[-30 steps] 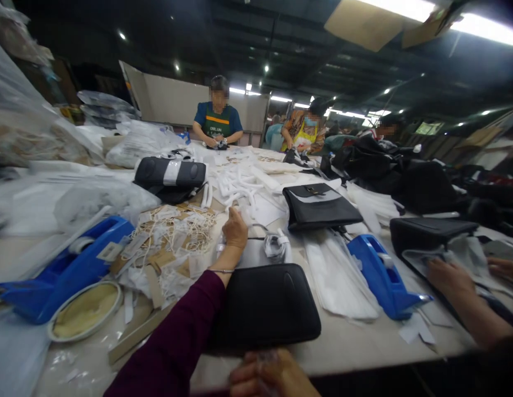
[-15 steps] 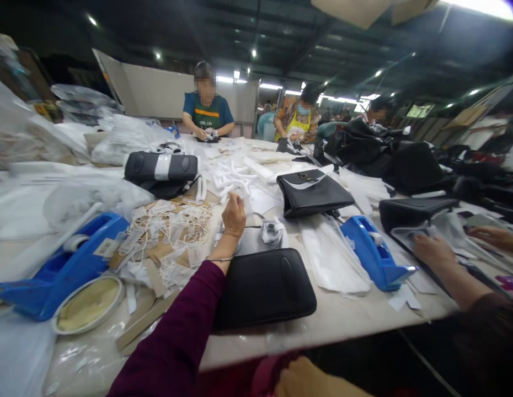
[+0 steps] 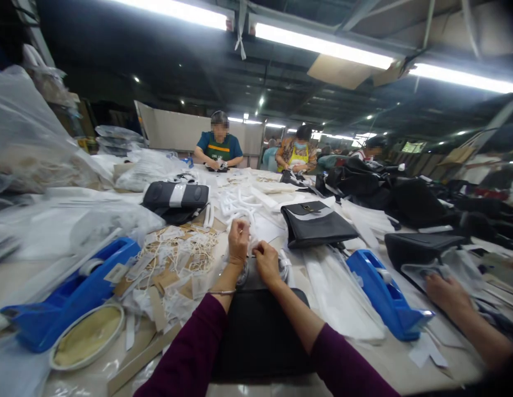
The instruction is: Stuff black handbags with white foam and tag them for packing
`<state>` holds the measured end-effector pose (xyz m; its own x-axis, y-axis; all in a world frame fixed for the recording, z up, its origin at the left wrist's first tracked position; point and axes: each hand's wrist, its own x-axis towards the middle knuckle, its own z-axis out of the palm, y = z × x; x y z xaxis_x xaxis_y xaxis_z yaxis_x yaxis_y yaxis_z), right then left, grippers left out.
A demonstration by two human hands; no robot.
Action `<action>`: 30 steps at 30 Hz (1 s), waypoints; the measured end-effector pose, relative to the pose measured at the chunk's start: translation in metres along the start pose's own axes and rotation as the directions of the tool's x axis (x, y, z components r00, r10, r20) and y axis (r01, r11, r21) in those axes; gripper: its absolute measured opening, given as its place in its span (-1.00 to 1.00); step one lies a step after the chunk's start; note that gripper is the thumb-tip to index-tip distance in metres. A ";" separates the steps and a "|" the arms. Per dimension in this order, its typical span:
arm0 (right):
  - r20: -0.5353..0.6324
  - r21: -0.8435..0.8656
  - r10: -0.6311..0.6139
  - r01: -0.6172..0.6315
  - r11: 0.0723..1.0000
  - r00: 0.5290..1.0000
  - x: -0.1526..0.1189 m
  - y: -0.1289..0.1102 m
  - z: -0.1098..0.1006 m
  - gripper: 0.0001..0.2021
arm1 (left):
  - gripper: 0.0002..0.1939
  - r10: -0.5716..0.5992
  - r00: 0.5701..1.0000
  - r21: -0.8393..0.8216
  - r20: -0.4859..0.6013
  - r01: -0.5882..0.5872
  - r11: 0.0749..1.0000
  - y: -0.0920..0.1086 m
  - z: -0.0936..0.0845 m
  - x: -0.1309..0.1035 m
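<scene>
A black bag (image 3: 262, 331) lies flat under my forearms, its far end toward white-wrapped handle parts. My left hand (image 3: 239, 242) is raised above that far end, fingers pinched together on something too small to make out. Just right of it, my right hand (image 3: 267, 263) is closed too, fingertips near some thin white wrapping; what it grips is hidden. White wrapping (image 3: 285, 267) shows beside my right hand. Tags with cream strings (image 3: 194, 248) are heaped to the left of my hands.
Blue tape dispensers stand left (image 3: 80, 292) and right (image 3: 384, 295). A round dish (image 3: 86, 337) sits at the near left. Black bags (image 3: 316, 223) and white sheets lie beyond. A co-worker's hand (image 3: 447, 289) works at the right; people stand across the table.
My right hand has come up from the near edge to beside my left hand. The camera view has tilted upward, and the black bag now lies more beneath my forearms.
</scene>
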<state>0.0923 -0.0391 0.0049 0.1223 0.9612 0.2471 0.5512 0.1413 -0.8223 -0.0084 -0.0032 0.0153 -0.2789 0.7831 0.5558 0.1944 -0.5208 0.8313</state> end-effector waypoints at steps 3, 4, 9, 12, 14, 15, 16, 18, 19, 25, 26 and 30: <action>-0.071 0.064 0.003 0.002 0.998 0.997 -0.008 0.008 0.005 -0.91 | -0.68 -0.034 0.995 -0.075 -0.092 0.028 0.997 0.010 -0.009 0.001; -0.092 0.090 0.008 0.000 0.996 0.996 -0.008 0.010 0.007 -0.91 | -0.67 -0.039 0.995 -0.075 -0.097 0.031 0.997 0.014 -0.014 -0.003; -0.149 0.252 0.032 0.007 0.968 0.988 0.003 0.022 0.012 -0.90 | -0.80 0.041 0.990 0.201 0.139 -0.068 0.977 0.028 -0.031 -0.056; -0.143 0.349 0.030 0.022 0.937 0.989 0.007 0.030 0.014 -0.90 | -0.80 0.080 0.861 0.535 0.503 -0.382 0.753 0.024 -0.032 -0.080; -0.123 0.393 0.006 0.043 0.919 0.992 0.006 0.032 0.015 -0.89 | -0.74 0.038 0.794 0.585 0.607 -0.478 0.655 0.016 -0.030 -0.086; -0.112 0.403 -0.013 0.057 0.913 0.994 0.005 0.033 0.015 -0.89 | -0.73 0.024 0.786 0.589 0.618 -0.483 0.647 0.011 -0.029 -0.087; -0.099 0.406 -0.037 0.074 0.911 0.994 0.004 0.032 0.015 -0.89 | -0.72 0.015 0.783 0.592 0.622 -0.482 0.647 0.007 -0.027 -0.086; -0.078 0.392 -0.089 0.112 0.913 0.993 0.002 0.028 0.011 -0.90 | -0.71 0.000 0.774 0.599 0.634 -0.491 0.633 0.001 -0.026 -0.086; -0.072 0.380 -0.116 0.135 0.915 0.991 0.000 0.025 0.009 -0.89 | -0.70 -0.004 0.770 0.601 0.638 -0.495 0.627 -0.001 -0.025 -0.085; -0.092 0.267 -0.324 0.336 0.903 0.942 -0.015 0.006 -0.009 -0.86 | -0.69 -0.019 0.764 0.615 0.645 -0.504 0.607 -0.008 -0.027 -0.090; -0.100 0.212 -0.378 0.391 0.896 0.920 -0.019 0.006 -0.011 -0.86 | -0.69 -0.022 0.766 0.618 0.643 -0.502 0.605 -0.009 -0.026 -0.091; -0.088 -0.016 -0.574 0.575 0.818 0.814 -0.039 0.010 -0.019 -0.79 | -0.70 -0.039 0.770 0.627 0.637 -0.488 0.607 -0.010 -0.024 -0.090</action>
<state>0.1086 -0.0798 -0.0039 -0.1442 0.6804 0.7185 0.5342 0.6647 -0.5223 -0.0074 -0.0766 -0.0433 0.3767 0.8396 0.3913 0.8440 -0.4852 0.2285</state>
